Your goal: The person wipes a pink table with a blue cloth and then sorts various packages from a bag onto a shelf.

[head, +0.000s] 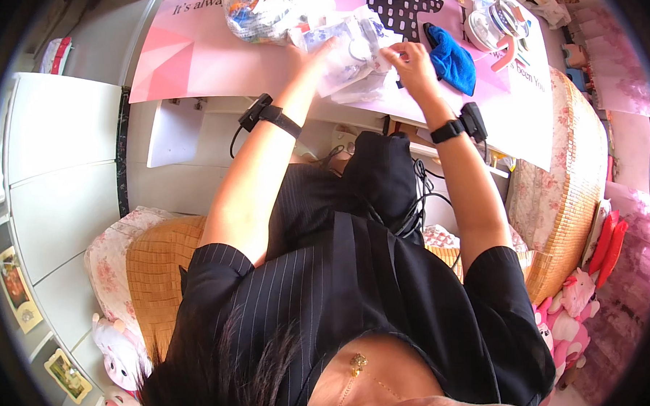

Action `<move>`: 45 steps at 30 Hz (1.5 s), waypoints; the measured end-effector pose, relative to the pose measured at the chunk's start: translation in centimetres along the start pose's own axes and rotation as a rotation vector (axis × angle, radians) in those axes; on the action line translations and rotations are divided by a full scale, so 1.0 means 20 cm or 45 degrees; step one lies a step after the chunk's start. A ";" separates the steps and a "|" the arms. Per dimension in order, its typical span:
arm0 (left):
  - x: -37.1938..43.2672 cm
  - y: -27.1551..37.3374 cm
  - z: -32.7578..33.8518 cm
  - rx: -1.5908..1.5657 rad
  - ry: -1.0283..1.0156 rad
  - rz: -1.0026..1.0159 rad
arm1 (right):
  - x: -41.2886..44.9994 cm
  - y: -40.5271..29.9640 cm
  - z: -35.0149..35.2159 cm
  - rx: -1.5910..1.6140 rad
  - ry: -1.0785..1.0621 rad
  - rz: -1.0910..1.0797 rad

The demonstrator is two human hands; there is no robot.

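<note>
My left hand [318, 56] holds the left side of a translucent plastic bag [345, 49] with a bluish pattern, above the front edge of the pink table. At the bag's right edge, my right hand [410, 63] has its thumb and fingertips pinched together on the plastic. Another piece of clear plastic [358, 91] lies just under the bag. Behind my left hand stands a bulging clear plastic bag [262, 15] with colourful contents that I cannot make out. A blue cloth [454, 61] lies close to the right of my right hand.
A clear jug with a pink handle [499, 29] is at the table's back right. The printed pink table cover [161, 68] hangs over the front edge. Black cables [423, 198] run by my lap. A sofa with a woven mat [566, 181] stands at the right, white cabinets [63, 127] at the left.
</note>
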State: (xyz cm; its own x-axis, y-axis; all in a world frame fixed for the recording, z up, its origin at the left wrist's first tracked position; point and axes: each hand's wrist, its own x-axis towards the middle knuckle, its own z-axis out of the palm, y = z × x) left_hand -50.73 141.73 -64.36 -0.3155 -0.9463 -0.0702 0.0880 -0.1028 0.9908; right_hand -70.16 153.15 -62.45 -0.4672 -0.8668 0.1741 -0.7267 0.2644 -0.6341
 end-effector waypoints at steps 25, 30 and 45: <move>-0.44 0.30 0.13 0.461 -0.218 0.108 | -0.31 -0.21 0.05 1.056 -0.127 0.361; -0.45 0.33 0.15 0.593 -0.119 0.088 | -0.39 -0.27 -0.01 0.949 -0.259 0.185; -0.36 0.33 0.01 0.091 -0.318 -0.334 | -0.31 -0.18 0.02 1.508 -0.090 0.538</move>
State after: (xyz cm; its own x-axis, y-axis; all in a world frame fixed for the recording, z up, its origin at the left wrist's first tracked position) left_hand -47.99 147.88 -57.39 -0.5404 -0.7857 -0.3010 -0.0898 -0.3019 0.9491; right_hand -64.36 157.40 -61.54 -0.4982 -0.8375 -0.2242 0.3864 0.0170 -0.9222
